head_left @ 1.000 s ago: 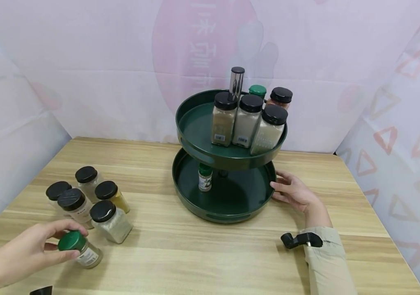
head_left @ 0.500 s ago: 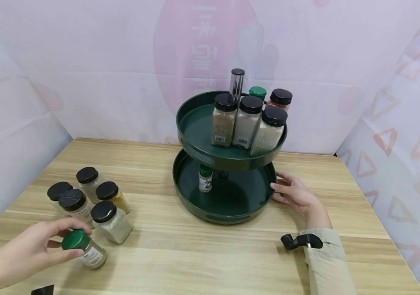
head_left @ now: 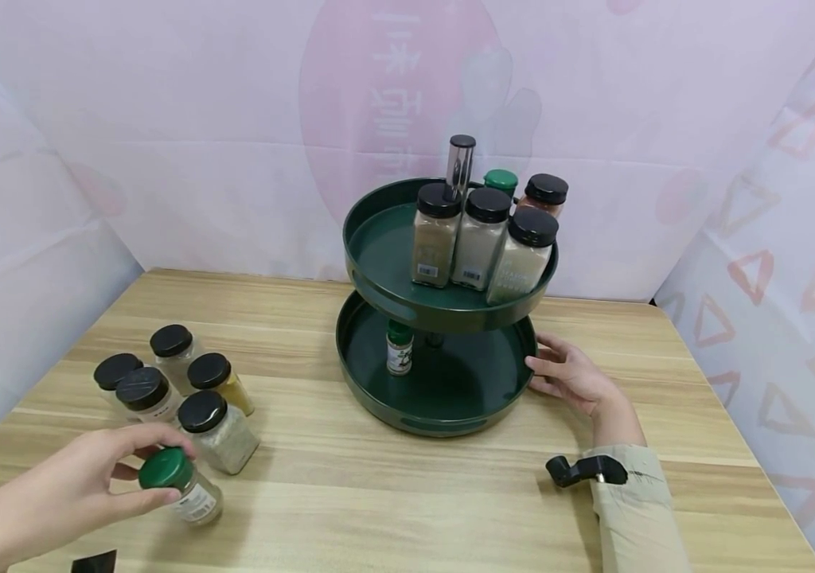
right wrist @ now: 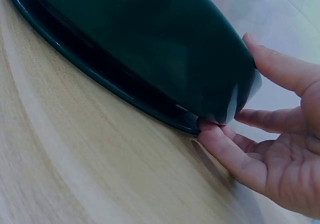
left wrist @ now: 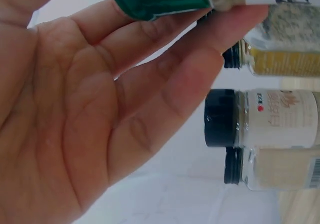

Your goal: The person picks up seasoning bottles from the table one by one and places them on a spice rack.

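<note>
1. Since the earlier frame, the person's left hand (head_left: 103, 473) has shifted a little to the right along the counter, taking with it a small clear jar with a green lid and white label (head_left: 196, 503); the right hand (head_left: 572, 378) has stayed in place.
2. The left hand's fingers and thumb are drawn in narrow, pinching the jar by its green lid. The jar leans slightly, near the front left of the pale wood-grain counter (head_left: 379, 509); whether its base touches the wood cannot be told.
3. Just beyond it stand five clear jars with black lids, among them a square jar with pale speckled contents (head_left: 230, 446) and a jar of yellow powder (head_left: 235, 392).
4. On the right, the other hand grips the edge of a round, dark green lower tray (head_left: 465, 378), thumb on the upper edge and fingers below.
5. Standing on that tray is a small jar with a green lid and printed label (head_left: 399, 355).
6. Above it, a matching upper tray (head_left: 384, 231) carries three square, black-lidded jars (head_left: 477, 247) in front, with a green-lidded container (head_left: 501, 181) and a reddish, black-lidded jar (head_left: 545, 195) behind. A shiny metal post (head_left: 460, 165) rises among them.
</note>
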A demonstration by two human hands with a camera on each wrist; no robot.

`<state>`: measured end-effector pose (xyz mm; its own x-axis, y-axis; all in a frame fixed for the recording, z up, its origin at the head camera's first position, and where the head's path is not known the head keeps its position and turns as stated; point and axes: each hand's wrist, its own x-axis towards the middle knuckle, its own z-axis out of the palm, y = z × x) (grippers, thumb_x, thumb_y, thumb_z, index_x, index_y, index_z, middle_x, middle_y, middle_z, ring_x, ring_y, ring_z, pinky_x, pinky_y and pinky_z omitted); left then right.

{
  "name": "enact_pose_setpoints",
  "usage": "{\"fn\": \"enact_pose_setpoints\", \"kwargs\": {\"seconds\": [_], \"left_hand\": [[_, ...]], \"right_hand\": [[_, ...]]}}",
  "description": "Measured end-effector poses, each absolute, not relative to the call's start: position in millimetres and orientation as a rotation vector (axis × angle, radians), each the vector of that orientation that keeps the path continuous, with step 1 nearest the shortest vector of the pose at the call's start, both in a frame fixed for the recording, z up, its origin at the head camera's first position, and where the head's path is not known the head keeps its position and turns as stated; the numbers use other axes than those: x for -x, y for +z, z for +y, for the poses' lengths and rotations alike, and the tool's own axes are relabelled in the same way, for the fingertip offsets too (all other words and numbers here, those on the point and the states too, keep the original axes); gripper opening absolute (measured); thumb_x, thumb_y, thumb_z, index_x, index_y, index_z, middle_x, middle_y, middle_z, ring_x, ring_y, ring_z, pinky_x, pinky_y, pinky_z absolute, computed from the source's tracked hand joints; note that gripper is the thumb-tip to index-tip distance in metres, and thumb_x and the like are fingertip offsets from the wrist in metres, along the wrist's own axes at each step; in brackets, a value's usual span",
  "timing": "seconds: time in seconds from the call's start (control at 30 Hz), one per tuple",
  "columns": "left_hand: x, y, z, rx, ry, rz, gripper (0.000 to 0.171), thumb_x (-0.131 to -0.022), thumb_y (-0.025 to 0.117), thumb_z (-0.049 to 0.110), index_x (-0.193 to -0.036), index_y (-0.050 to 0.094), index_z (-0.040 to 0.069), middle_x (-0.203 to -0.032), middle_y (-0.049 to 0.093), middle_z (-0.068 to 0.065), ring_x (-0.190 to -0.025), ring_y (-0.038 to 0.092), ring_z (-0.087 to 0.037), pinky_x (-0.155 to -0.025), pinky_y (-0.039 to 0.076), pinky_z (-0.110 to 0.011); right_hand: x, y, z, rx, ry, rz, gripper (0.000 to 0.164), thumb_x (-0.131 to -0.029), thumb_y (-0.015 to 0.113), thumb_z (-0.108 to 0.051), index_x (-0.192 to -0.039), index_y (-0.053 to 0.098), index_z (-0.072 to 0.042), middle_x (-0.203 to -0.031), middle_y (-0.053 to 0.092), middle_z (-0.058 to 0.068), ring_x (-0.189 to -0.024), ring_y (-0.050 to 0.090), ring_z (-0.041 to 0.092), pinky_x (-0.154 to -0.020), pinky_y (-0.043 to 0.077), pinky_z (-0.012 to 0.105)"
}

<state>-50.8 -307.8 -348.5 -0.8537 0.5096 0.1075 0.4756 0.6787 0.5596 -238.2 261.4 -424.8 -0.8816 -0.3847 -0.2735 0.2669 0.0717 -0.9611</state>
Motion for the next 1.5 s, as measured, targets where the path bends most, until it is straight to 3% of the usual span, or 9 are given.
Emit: {"fn": "enact_pose_setpoints", "kwargs": {"seconds": [0.23,0.57,0.8,1.03,1.3,1.5], "left_hand": [[58,-346,-291,-0.873,0.95,2.696,0.037,-0.084,0.079,0.015,-0.117,0.061,0.019,-0.105,0.066,0.013,-0.089,0.06,0.005,-0.065,0.056,-0.022],[71,-336,-265,-0.855,0.901,2.701,0.032,-0.088,0.076,0.029,-0.116,0.061,0.027,-0.11,0.065,0.013,-0.094,0.06,0.006,-0.071,0.057,-0.021],[84,-334,-254,-0.968,0.939,2.729,0.032,-0.085,0.078,0.027,-0.113,0.062,0.024,-0.102,0.063,0.012,-0.086,0.057,0.004,-0.069,0.057,-0.02],[92,-329,-244,-0.919,0.924,2.729,0.029,-0.086,0.077,0.033,-0.109,0.062,0.027,-0.096,0.061,0.014,-0.082,0.054,0.002,-0.067,0.052,-0.02],[106,-324,-232,-0.901,0.986,2.679,0.03,-0.088,0.076,0.029,-0.112,0.063,0.016,-0.102,0.067,0.006,-0.084,0.06,0.002,-0.072,0.058,-0.023],[115,-320,-225,-0.838,0.973,2.726,0.026,-0.089,0.076,0.028,-0.11,0.065,0.017,-0.102,0.068,0.009,-0.086,0.061,0.002,-0.075,0.059,-0.026]], "right_hand": [[238,-425,262,0.115,-1.863,1.884,0.076,-0.101,0.057,-0.013,-0.158,0.008,-0.004,-0.154,0.021,0.025,-0.107,0.06,0.008,-0.093,0.055,0.023],[238,-423,262,0.123,-1.873,1.871,0.076,-0.101,0.057,-0.013,-0.158,0.008,-0.003,-0.154,0.02,0.026,-0.107,0.06,0.008,-0.092,0.055,0.023],[239,-424,261,0.107,-1.875,1.879,0.076,-0.101,0.057,-0.012,-0.158,0.008,-0.004,-0.155,0.019,0.027,-0.106,0.06,0.008,-0.091,0.055,0.023],[239,-423,262,0.09,-1.873,1.886,0.076,-0.101,0.057,-0.012,-0.159,0.009,-0.005,-0.155,0.021,0.025,-0.106,0.06,0.009,-0.091,0.055,0.023],[240,-424,263,0.09,-1.876,1.884,0.075,-0.101,0.057,-0.012,-0.159,0.009,-0.005,-0.154,0.022,0.026,-0.105,0.061,0.009,-0.091,0.056,0.023],[240,-424,263,0.098,-1.862,1.894,0.076,-0.101,0.058,-0.014,-0.159,0.009,-0.006,-0.157,0.02,0.026,-0.108,0.059,0.01,-0.092,0.055,0.023]]}}
